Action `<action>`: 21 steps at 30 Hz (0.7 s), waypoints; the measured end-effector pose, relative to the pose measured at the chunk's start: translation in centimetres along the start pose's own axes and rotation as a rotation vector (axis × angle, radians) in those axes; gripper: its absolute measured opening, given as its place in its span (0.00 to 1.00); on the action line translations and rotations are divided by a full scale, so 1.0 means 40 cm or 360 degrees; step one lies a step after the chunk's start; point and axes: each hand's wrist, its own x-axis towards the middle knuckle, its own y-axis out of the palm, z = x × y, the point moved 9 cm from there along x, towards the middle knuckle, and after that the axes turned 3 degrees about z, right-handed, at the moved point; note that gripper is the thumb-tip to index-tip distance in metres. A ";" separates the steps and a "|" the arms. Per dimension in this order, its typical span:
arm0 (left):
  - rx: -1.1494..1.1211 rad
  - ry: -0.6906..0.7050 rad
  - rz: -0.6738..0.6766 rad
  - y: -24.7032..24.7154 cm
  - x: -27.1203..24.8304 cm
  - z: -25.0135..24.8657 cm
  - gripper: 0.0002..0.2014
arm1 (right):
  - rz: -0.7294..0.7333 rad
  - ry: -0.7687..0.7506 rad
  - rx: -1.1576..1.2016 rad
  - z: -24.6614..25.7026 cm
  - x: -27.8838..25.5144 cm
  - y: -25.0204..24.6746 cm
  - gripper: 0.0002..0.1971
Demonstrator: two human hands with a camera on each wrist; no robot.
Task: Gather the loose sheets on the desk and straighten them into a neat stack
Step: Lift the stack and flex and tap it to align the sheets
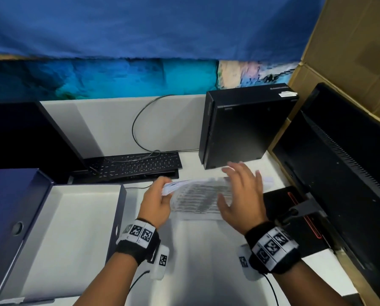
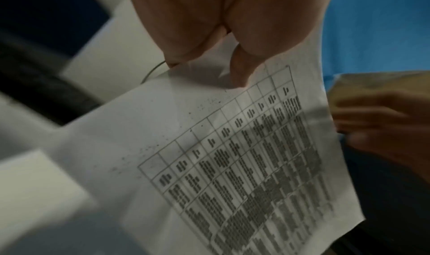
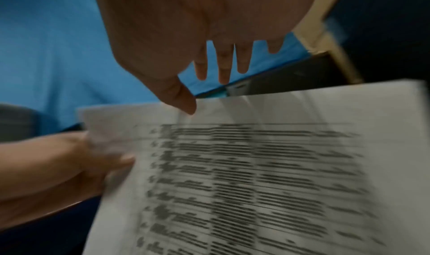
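Note:
Several white sheets [image 1: 197, 196] printed with a table are held together above the white desk [image 1: 197, 261], in the middle of the head view. My left hand [image 1: 157, 198] grips their left edge, thumb on top. In the left wrist view the sheets [image 2: 232, 157] hang below the pinching fingers [image 2: 237, 71]. My right hand [image 1: 243, 196] hovers over the right part of the sheets, fingers spread and straight, holding nothing. The right wrist view shows the blurred printed sheets [image 3: 244, 176] under my open right hand [image 3: 209, 75], with the left hand [image 3: 69, 163] at their left edge.
An open white-lined box [image 1: 69, 235] lies at the left. A black keyboard [image 1: 136, 165] sits behind the hands, and a black computer tower [image 1: 239, 129] stands at the back right. A black monitor [image 1: 343, 184] and its stand [image 1: 295, 215] crowd the right side. Cardboard [image 1: 350, 51] leans far right.

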 end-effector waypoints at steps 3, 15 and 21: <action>0.0211 0.0405 0.0024 -0.010 0.028 -0.152 0.17 | 0.0084 -0.0175 -0.0085 0.092 0.054 0.010 0.25; -0.0664 -0.0130 -0.0483 -0.169 0.065 -0.036 0.29 | -0.0021 0.0290 0.1339 -0.008 0.100 -0.043 0.14; -0.0701 0.0097 -0.0411 -0.132 0.035 -0.102 0.16 | -0.0094 0.0417 0.1597 -0.038 0.070 0.021 0.21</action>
